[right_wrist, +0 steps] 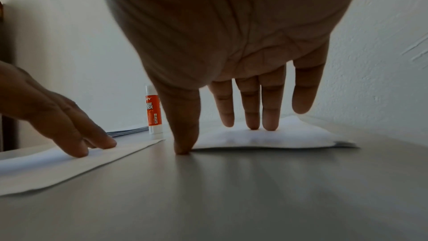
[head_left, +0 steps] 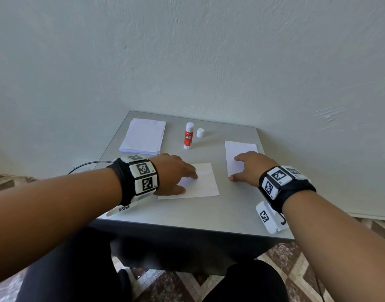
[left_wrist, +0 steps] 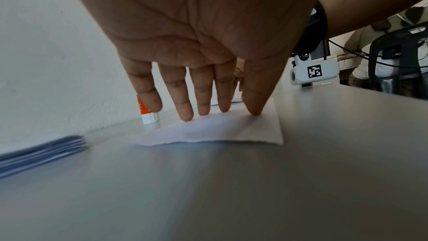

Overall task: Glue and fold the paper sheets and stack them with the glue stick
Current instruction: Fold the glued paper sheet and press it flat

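A sheet of paper [head_left: 200,182] is lying near the front of the grey table [head_left: 209,216], the left hand [head_left: 174,174] pressing it with straight fingers. The right hand [head_left: 251,165] is resting flat, gripping nothing, on a folded sheet [head_left: 241,149] nearby. Behind, the uncapped glue stick [head_left: 188,136] is standing between its cap [head_left: 200,132] and a paper stack [head_left: 143,136]

Head view looks down over the table [head_left: 209,214]; both wrist views skim it low, sharing the glue stick [right_wrist: 153,111]
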